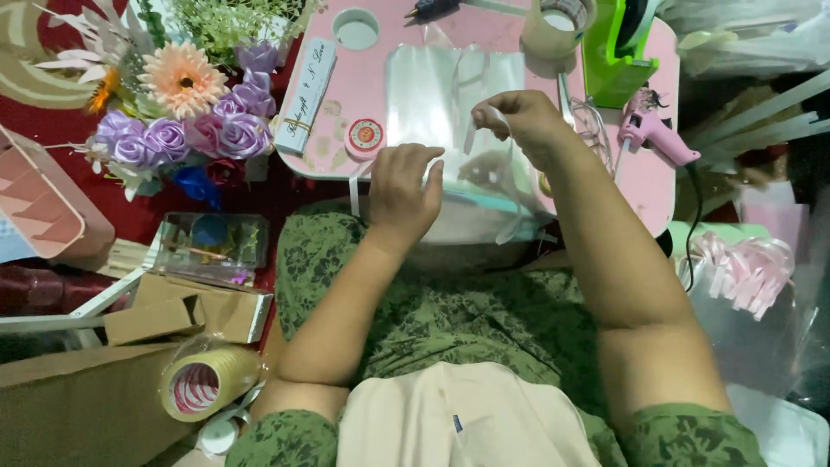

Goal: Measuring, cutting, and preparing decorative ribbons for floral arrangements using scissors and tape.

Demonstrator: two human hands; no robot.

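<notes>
The hands are working a clear plastic sheet lying on the pink table. The left hand is pressing down on the sheet's near edge, palm down, fingers curled over the table's near rim, pinning rather than grasping. The right hand is hovering just above the sheet's right half, thumb and fingertips closing in a pinch on a thin white strip that is hanging down toward the plastic.

Both forearms are reaching forward from the lap, the left wrist bent down, the right one lifted and cocked inward.

Just left of the sheet a small round red-and-white tin is sitting on the table, with a long pale card beyond it. At the far edge a roll of tape and a green holder are standing; a pink glue gun is lying at the right edge. Left of the table a bouquet of purple and peach artificial flowers is resting on red cloth; near left, another tape roll and a cardboard box.

The plastic looks slippery and limp, so it may well slide or crease if the pinning hand eases off. The thin strip could twist or cling to the fingers, landing crooked. The glue gun's nozzle, being near the right arm, could be knocked.
</notes>
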